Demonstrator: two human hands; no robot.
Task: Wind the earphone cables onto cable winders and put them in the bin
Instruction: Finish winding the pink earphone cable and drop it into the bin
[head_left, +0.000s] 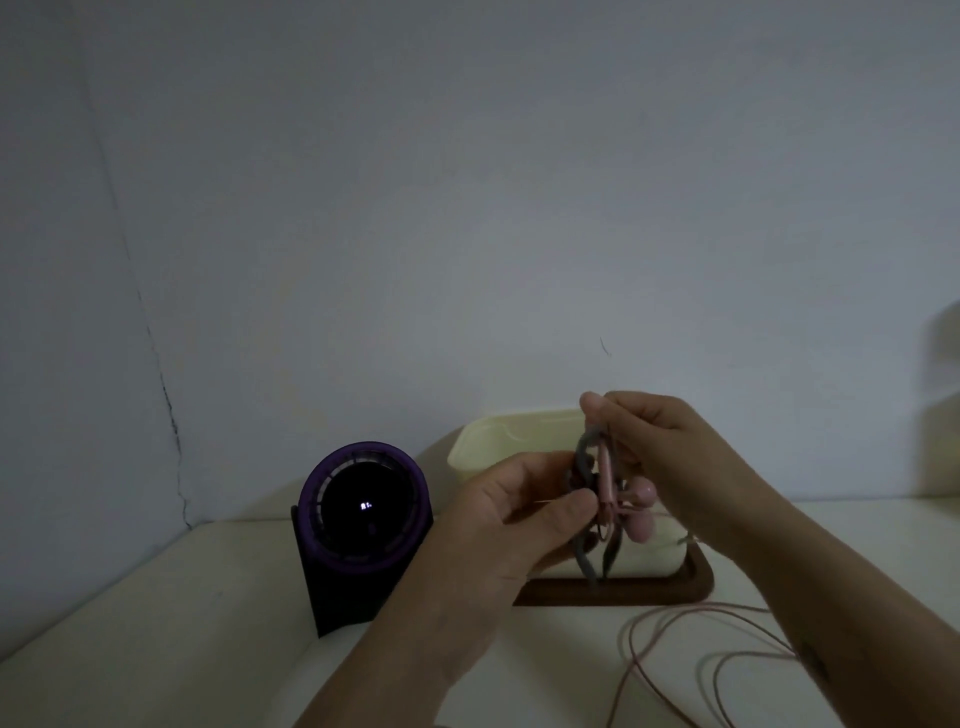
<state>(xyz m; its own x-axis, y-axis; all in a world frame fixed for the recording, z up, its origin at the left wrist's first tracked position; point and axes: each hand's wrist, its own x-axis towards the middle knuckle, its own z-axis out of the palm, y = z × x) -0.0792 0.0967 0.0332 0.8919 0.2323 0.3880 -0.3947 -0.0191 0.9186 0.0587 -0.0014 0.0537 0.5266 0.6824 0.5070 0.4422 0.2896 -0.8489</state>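
Mid-wind: my left hand (519, 514) & right hand (655, 448) pinched grey rubbery cable winder (584, 453); thin pink earphone cable (675, 617) slack, worktop (208, 623) right edge, prob. needed wrapping next.

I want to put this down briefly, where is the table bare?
Bare table lies front-left, before the purple-ringed device. A strip right of the tray is free. Crowded: loose pink cable loops in front of the tray.
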